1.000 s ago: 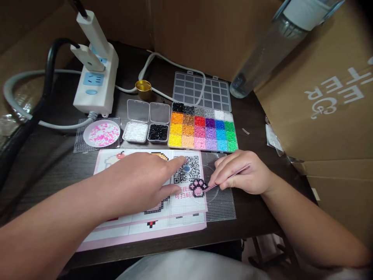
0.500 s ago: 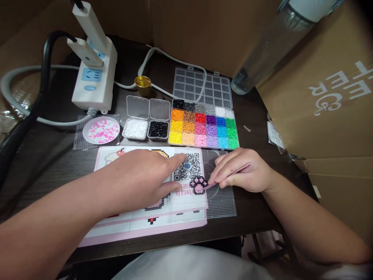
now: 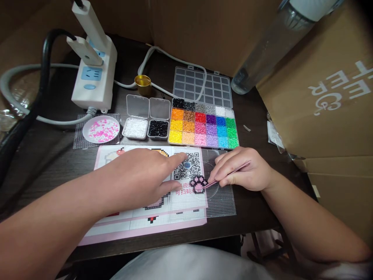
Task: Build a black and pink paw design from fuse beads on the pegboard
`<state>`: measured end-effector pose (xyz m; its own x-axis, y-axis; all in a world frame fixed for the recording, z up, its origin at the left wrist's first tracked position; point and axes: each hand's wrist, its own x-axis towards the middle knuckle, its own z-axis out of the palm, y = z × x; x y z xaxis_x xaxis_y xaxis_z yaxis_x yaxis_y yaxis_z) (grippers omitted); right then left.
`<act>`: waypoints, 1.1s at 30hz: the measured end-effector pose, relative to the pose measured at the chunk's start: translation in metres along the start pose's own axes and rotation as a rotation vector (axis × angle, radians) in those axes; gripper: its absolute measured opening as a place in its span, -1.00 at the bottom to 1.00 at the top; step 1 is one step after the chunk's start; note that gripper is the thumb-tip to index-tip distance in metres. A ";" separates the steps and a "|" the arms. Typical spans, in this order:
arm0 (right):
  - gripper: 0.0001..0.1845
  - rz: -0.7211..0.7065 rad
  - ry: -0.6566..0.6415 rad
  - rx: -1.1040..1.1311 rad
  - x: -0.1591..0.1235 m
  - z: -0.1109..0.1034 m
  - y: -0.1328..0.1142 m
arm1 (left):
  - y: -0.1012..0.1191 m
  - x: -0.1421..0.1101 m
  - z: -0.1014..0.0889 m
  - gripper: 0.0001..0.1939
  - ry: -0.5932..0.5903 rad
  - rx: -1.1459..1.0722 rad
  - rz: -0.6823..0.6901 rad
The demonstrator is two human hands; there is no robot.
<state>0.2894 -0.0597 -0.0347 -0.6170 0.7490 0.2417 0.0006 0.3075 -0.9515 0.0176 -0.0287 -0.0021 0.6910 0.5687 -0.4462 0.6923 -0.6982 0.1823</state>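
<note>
My left hand (image 3: 142,177) lies flat on a clear pegboard (image 3: 188,202) and the pink pattern sheet (image 3: 140,225) under it, index finger stretched toward a QR code (image 3: 189,167). My right hand (image 3: 243,169) pinches pink tweezers (image 3: 230,174), whose tips touch a small black-and-pink paw made of beads (image 3: 198,184) on the pegboard.
A bead box with many colour compartments (image 3: 204,126) stands behind the hands, lid open. Left of it are small boxes of white (image 3: 135,128) and black beads (image 3: 157,128), a dish of pink beads (image 3: 101,130), a power strip (image 3: 94,74) and cables. Cardboard boxes (image 3: 329,97) and a bottle (image 3: 271,42) crowd the right.
The view has shifted slightly. Both hands stay in almost the same place, the tweezer tips still at the bead paw.
</note>
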 end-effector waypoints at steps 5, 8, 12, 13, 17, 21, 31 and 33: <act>-0.83 0.032 0.090 0.060 -0.002 0.000 -0.001 | 0.000 -0.001 -0.001 -0.31 -0.013 0.002 -0.005; -0.87 0.121 0.356 -0.027 -0.004 -0.001 0.001 | 0.002 -0.002 -0.005 -0.34 -0.041 -0.018 -0.015; -0.87 0.216 0.712 -0.276 0.002 0.002 0.005 | 0.003 -0.005 -0.007 -0.36 -0.015 -0.039 -0.021; -0.88 0.226 0.744 -0.322 0.005 0.004 0.004 | 0.003 -0.006 -0.006 -0.36 -0.004 -0.042 -0.020; -0.88 0.250 0.753 -0.402 0.013 0.009 0.002 | 0.003 -0.007 -0.005 -0.37 0.008 -0.051 -0.024; -0.85 0.292 0.774 -0.394 0.014 0.010 0.002 | 0.004 -0.006 -0.008 -0.36 -0.018 -0.047 -0.017; -0.83 0.340 0.763 -0.433 0.015 0.008 0.004 | 0.002 -0.006 -0.005 -0.36 -0.008 -0.044 -0.015; -0.83 0.348 0.758 -0.422 0.015 0.008 0.003 | 0.003 -0.006 -0.005 -0.36 -0.010 -0.035 -0.012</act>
<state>0.2740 -0.0518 -0.0353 0.1497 0.9761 0.1574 0.4664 0.0706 -0.8817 0.0165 -0.0317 0.0055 0.6805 0.5724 -0.4575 0.7075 -0.6757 0.2072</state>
